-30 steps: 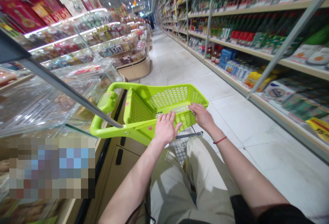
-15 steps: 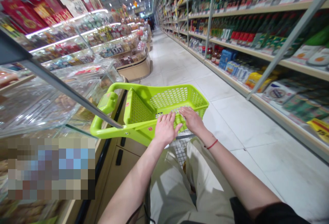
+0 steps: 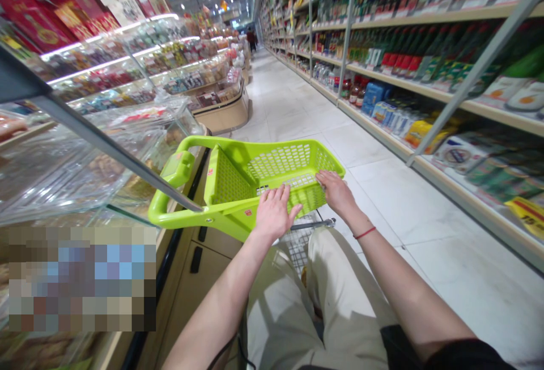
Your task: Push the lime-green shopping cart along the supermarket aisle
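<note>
A bright green shopping cart [image 3: 229, 217] stands sideways before me, its handle to the left and its basket with perforated walls to the right. On the near rim of the basket rests my left hand [image 3: 275, 211], palm down, thumb apart from the fingers. Farther right, my right hand [image 3: 336, 191] lies over the same rim near the corner, fingers stretched over the edge. A red string circles my right wrist. No goods show inside the basket.
Shelves [image 3: 382, 78] with bottles and packs line the right side. Counters [image 3: 221, 115] with packaged food stand on the left, close to the cart handle. A tiled aisle [image 3: 289, 92] runs ahead, with a distant person [image 3: 251, 38].
My right hand has slid right along the rim, away from my left hand, uncovering part of the cart's lower frame. My left hand has stayed in place.
</note>
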{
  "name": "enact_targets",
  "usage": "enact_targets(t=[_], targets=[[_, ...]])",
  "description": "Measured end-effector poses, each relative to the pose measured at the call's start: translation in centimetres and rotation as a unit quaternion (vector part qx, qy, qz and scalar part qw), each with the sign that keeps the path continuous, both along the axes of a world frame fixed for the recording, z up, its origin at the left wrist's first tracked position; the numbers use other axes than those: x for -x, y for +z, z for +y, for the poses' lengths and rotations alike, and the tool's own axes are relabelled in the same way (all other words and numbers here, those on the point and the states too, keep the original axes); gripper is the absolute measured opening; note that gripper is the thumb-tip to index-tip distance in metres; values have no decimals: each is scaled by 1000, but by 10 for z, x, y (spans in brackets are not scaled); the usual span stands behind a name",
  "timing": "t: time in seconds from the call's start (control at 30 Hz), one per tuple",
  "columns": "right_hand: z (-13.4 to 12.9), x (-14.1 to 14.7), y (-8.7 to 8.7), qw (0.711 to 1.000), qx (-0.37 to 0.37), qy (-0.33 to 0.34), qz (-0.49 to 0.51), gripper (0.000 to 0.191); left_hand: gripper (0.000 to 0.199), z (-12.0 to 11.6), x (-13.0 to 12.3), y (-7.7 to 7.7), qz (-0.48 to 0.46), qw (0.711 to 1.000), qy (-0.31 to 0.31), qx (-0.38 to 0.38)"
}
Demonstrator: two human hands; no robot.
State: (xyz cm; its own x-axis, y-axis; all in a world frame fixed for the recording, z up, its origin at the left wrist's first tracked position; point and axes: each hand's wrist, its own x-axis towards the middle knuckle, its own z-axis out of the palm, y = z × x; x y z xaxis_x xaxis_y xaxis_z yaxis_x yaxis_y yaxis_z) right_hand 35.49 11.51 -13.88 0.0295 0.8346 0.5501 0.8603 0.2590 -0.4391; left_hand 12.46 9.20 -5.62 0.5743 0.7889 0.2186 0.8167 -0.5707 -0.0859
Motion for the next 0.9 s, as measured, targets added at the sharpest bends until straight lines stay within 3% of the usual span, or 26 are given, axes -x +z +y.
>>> enact_targets(t=[0.2,0.33,0.5,0.73,0.9], targets=[[-5,55,9,995,-19,94,-23,50,63,-1,-1,1,-2,1000,2,1],[-6,67,12,992,-25,121,-30,55,64,-1,0,2,-1,1000,3,6],[-5,46,10,993,-35,111,-7,49,66,-1,0,2,-3,1000,2,1],[1,-3,-2,998,-21,47,21,39,66,-1,0,2,-3,1000,-2,3],[3,-7,-5,999,-17,15,34,38,66,-1,-1,2,1,1000,1,1]])
